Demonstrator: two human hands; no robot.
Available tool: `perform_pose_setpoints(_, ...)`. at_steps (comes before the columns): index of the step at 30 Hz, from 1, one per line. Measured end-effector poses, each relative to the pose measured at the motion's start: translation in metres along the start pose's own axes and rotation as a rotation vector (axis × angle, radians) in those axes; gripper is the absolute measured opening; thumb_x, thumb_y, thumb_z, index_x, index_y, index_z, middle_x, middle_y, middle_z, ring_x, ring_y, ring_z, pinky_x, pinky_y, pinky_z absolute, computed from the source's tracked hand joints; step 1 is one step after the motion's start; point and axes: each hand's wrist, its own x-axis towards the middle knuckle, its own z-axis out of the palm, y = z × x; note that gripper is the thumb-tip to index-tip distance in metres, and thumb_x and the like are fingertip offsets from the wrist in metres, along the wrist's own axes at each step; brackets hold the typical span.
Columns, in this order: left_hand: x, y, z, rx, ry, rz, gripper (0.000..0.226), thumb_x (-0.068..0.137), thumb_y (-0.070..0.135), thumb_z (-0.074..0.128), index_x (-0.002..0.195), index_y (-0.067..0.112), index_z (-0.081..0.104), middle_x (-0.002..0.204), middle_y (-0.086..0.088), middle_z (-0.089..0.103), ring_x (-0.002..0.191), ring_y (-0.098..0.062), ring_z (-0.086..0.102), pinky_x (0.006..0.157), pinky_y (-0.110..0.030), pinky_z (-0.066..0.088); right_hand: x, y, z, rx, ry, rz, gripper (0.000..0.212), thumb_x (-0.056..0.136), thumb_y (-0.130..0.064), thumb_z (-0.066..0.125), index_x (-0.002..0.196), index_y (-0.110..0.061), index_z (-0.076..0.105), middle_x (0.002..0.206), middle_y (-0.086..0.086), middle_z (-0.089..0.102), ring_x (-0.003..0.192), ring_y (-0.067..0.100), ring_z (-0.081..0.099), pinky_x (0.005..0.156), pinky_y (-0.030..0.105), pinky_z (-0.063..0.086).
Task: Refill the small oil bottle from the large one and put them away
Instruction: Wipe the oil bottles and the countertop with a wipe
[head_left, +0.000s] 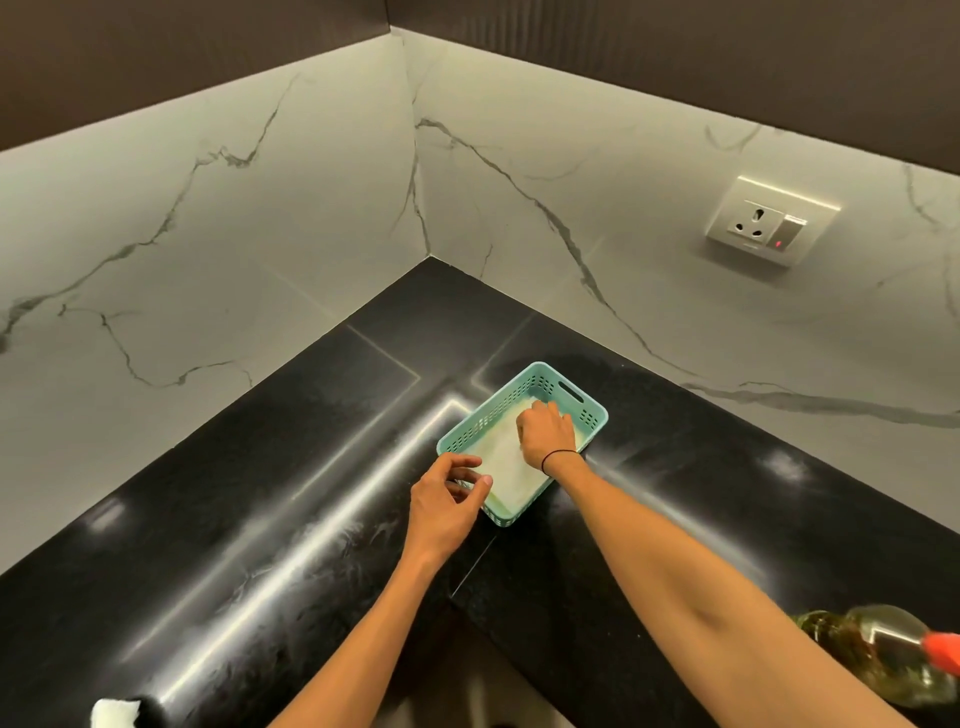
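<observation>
A large clear oil bottle (872, 654) of yellow oil with a red cap (943, 649) stands at the bottom right edge, behind my right forearm. The small oil bottle cannot be made out for certain. A teal slotted basket (571, 387) sits on the black counter (260, 519) near the corner, lined with a white sheet (506, 467). My right hand (545, 434) is inside the basket, fingers curled down onto the sheet. My left hand (449, 493) hovers at the basket's near left rim with its fingers apart, holding nothing.
Marble walls meet in a corner behind the basket. A wall socket (771, 221) with a red switch light is on the right wall. A white and black object (114, 714) pokes in at the bottom left edge.
</observation>
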Motion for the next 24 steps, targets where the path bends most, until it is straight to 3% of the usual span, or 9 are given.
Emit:
perform_pose_setpoints(10, 0.023, 0.011, 0.012, -0.033, -0.033, -0.030, 0.024, 0.094, 0.026, 0.081, 0.115, 0.027, 0.070, 0.104, 0.008, 0.073, 0.087, 0.005, 0.069, 0.067, -0.010, 0.054, -0.011, 0.013, -0.009, 0.283, 0.097, 0.021, 0.009, 0.095, -0.012, 0.067, 0.102, -0.011, 0.073, 0.122, 0.007, 0.059, 0.120, 0.029, 0.048, 0.100, 0.048, 0.043)
perform_pose_setpoints(13, 0.034, 0.014, 0.017, -0.069, -0.052, -0.086, 0.028, 0.095, 0.025, 0.078, 0.121, 0.028, 0.067, 0.112, 0.007, 0.071, 0.086, -0.002, 0.072, 0.069, -0.018, 0.058, -0.015, 0.020, -0.013, 0.399, 0.121, -0.011, 0.008, 0.096, -0.015, 0.068, 0.102, -0.009, 0.069, 0.118, 0.008, 0.059, 0.117, 0.027, 0.051, 0.100, 0.045, 0.045)
perform_pose_setpoints(17, 0.043, 0.015, 0.023, -0.149, -0.068, -0.165, 0.034, 0.100, 0.024, 0.073, 0.132, 0.028, 0.062, 0.125, 0.002, 0.066, 0.100, -0.007, 0.069, 0.089, -0.039, 0.064, -0.024, 0.028, -0.021, 0.632, 0.157, -0.062, 0.010, 0.095, -0.012, 0.067, 0.099, -0.004, 0.064, 0.109, 0.012, 0.064, 0.104, 0.027, 0.058, 0.098, 0.046, 0.049)
perform_pose_setpoints(21, 0.046, 0.022, 0.032, -0.212, -0.114, -0.221, 0.038, 0.103, 0.023, 0.069, 0.139, 0.026, 0.057, 0.134, -0.002, 0.061, 0.111, -0.014, 0.065, 0.100, -0.044, 0.060, -0.036, 0.038, -0.034, 0.899, 0.186, -0.004, 0.007, 0.094, -0.006, 0.064, 0.096, 0.001, 0.061, 0.101, 0.021, 0.067, 0.090, 0.030, 0.062, 0.091, 0.051, 0.056)
perform_pose_setpoints(24, 0.046, 0.034, 0.041, -0.289, -0.160, -0.319, 0.045, 0.105, 0.026, 0.066, 0.148, 0.021, 0.053, 0.138, -0.005, 0.058, 0.122, -0.022, 0.062, 0.102, -0.046, 0.059, -0.043, 0.045, -0.041, 1.096, 0.198, 0.048, 0.008, 0.098, -0.004, 0.061, 0.099, 0.002, 0.057, 0.109, 0.026, 0.065, 0.106, 0.042, 0.064, 0.092, 0.057, 0.057)
